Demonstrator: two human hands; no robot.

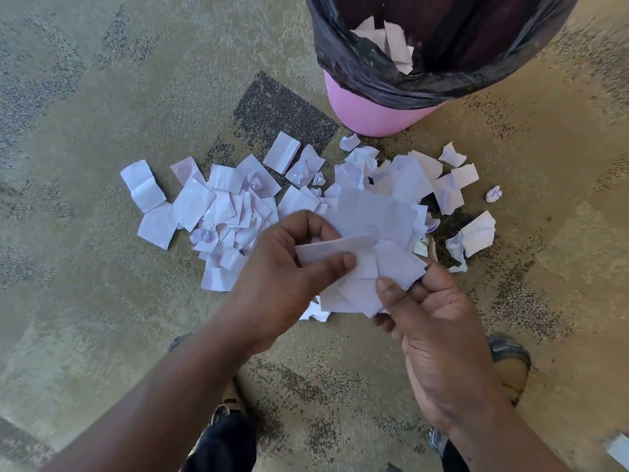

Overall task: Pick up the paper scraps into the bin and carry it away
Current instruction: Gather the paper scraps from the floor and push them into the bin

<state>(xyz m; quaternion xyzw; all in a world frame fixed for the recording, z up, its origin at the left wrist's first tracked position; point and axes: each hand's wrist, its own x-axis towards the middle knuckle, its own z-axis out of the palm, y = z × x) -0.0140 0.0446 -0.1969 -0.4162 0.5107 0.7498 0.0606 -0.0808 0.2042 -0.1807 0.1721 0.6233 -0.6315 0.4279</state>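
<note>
Many white paper scraps [218, 206] lie spread across the carpet, some flat, some crumpled. A pink bin [367, 114] lined with a black bag [357, 66] stands at the top right, with a few scraps [394, 42] inside. Above the pile, my left hand [286, 281] pinches a bunch of flat scraps [371, 264] between thumb and fingers. My right hand [439, 328] holds the same bunch from below, thumb on top of the paper.
The floor is tan and grey patterned carpet [102, 97] with a dark patch [282, 114] left of the bin. My two feet in shoes [510, 362] show at the bottom, close behind the pile. A small crumpled ball [494, 194] lies apart at the right.
</note>
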